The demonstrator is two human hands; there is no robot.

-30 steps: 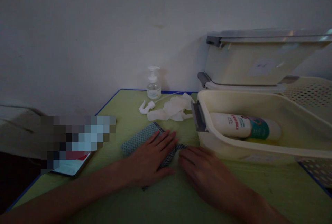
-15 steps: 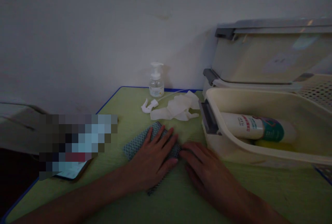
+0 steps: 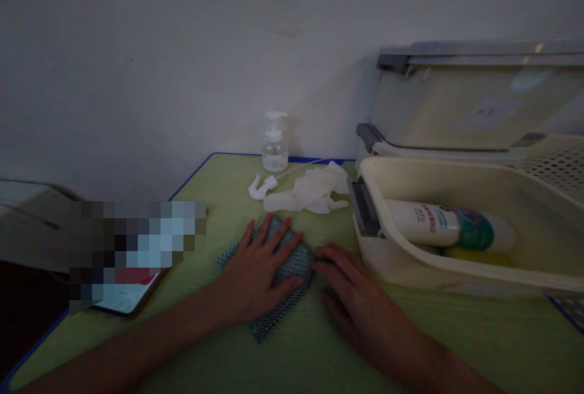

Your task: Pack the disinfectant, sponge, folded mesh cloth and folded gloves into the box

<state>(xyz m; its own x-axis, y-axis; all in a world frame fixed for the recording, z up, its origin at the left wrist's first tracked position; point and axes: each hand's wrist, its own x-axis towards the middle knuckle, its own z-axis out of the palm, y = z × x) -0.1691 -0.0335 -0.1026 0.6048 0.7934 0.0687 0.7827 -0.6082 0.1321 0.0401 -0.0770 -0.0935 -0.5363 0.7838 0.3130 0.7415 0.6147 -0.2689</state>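
A folded blue-grey cloth point(image 3: 294, 263) with a dark checked edge lies on the green tabletop. My left hand point(image 3: 260, 272) rests flat on it, fingers spread, hiding part of the weave. Beside the cloth's right corner is my right hand point(image 3: 356, 290), its fingers loosely bent and its thumb apart from them. The fingertips of this hand meet the checked edge; I cannot tell whether they press on it. Behind the cloth lie a crumpled white glove point(image 3: 319, 190) and a white spray trigger point(image 3: 263, 186) with a thin tube.
A clear pump bottle point(image 3: 274, 154) stands near the wall. To the right, a cream bin point(image 3: 374, 260) holds a white-and-teal bottle point(image 3: 438, 224) and something yellow. Its lidded companion box point(image 3: 456, 108) stands behind. A phone point(image 3: 123, 300), partly blurred out, sits at the left edge.
My left hand has slid slightly left across the cloth, uncovering more of its right side and checked edge. My right hand has shifted a little left.
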